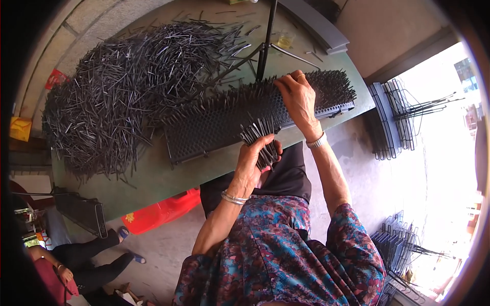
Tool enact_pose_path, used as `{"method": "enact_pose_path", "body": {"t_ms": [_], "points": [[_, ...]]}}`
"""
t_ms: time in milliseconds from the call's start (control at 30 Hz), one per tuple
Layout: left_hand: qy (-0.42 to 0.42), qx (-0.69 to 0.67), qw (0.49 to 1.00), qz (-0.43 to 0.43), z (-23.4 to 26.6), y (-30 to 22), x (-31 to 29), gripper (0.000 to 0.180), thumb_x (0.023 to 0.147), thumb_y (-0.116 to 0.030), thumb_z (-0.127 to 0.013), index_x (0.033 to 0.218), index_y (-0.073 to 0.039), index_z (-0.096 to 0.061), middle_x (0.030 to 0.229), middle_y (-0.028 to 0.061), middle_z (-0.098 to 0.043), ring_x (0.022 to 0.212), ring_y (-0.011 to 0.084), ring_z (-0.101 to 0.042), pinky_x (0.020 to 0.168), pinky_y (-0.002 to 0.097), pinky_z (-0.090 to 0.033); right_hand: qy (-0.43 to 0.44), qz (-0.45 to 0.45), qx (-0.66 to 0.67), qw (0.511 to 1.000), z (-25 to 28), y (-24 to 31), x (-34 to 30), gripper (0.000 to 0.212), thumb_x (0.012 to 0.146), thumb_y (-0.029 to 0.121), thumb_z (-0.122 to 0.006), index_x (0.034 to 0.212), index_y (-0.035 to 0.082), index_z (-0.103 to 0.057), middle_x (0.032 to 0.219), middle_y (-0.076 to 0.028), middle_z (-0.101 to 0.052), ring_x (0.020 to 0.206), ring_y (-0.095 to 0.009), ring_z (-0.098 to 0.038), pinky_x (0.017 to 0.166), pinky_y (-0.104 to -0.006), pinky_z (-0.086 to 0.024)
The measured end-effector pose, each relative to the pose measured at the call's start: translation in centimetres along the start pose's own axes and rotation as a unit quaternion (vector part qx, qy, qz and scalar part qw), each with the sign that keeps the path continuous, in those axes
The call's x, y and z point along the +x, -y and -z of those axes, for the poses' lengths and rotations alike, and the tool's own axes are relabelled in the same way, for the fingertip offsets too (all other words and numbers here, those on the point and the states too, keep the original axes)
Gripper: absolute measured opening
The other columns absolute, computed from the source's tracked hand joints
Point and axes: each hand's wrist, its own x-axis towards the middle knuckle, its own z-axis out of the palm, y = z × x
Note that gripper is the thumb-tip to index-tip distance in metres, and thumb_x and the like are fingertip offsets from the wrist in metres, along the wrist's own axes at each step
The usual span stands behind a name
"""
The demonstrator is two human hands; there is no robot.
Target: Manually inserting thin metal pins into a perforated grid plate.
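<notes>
My left hand is closed around a bundle of short thin black rods, held just over the near edge of a long black perforated rack. Many similar rods stand upright in the rack's holes, along its far side and right end, while bare holes show across its near left part. Over the rack, my right hand has its fingers bent and drawn together by the standing rods. Whatever is between those fingertips is hidden. A large loose heap of black rods covers the left of the green table.
A dark metal pole with bent arms rises behind the rack. Beyond it are a small glass and curved grey panels. A red plastic seat stands below the table. Wire racks stand at right; another person's legs show lower left.
</notes>
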Motion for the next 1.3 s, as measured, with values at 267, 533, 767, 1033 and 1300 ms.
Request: {"method": "enact_pose_path", "body": {"t_ms": [267,533,767,1033,1300], "points": [[-0.030,-0.015,0.999,0.009,-1.2,-0.4,-0.1,0.021,0.086,-0.019,-0.069,0.089,0.001,-0.066,0.076,0.0116,-0.069,0.062,0.0190,-0.067,0.055,0.0305,-0.057,0.032,0.062,0.030,0.997,-0.1,-0.9,0.1,0.012,0.085,0.018,-0.068,0.087,0.006,-0.067,0.086,-0.010,-0.058,0.074,-0.031,-0.062,0.063,-0.0393,-0.051],[-0.013,0.015,1.000,0.010,-0.9,0.1,0.2,0.022,0.089,-0.023,-0.066,0.097,-0.003,-0.065,0.082,0.0106,-0.069,0.071,0.0194,-0.068,0.061,0.0346,-0.057,0.013,-0.070,0.177,0.982,0.8,0.0,-0.7,0.024,0.087,0.027,-0.068,0.086,0.003,-0.069,0.079,-0.011,-0.064,0.069,-0.023,-0.064,0.060,-0.0350,-0.049],[-0.011,0.013,0.999,-0.038,-1.5,-0.6,-0.3,0.022,0.084,-0.016,-0.070,0.099,0.000,-0.065,0.078,0.0112,-0.069,0.065,0.0187,-0.068,0.056,0.0299,-0.056,0.329,-0.198,0.326,0.864,5.1,1.3,-3.6,0.031,0.091,0.028,-0.068,0.098,-0.003,-0.065,0.070,-0.003,-0.060,0.060,-0.007,-0.054,0.052,-0.0261,-0.045],[-0.032,0.086,0.995,-0.030,-1.8,-0.8,-0.3,0.024,0.083,-0.016,-0.069,0.103,-0.002,-0.068,0.079,0.0081,-0.070,0.065,0.0165,-0.068,0.055,0.0263,-0.053,0.305,-0.232,0.377,0.843,5.1,1.6,-3.9,0.020,0.090,0.012,-0.065,0.098,-0.006,-0.063,0.073,-0.006,-0.064,0.063,-0.009,-0.059,0.057,-0.0251,-0.049],[-0.036,0.126,0.991,-0.035,-1.7,-0.9,-0.4,0.024,0.083,-0.015,-0.069,0.102,-0.002,-0.069,0.080,0.0080,-0.071,0.066,0.0162,-0.068,0.056,0.0261,-0.053,0.317,-0.233,0.386,0.834,4.7,1.3,-3.8,0.017,0.090,0.010,-0.064,0.096,-0.005,-0.062,0.074,-0.006,-0.064,0.062,-0.010,-0.061,0.058,-0.0257,-0.050]]}}
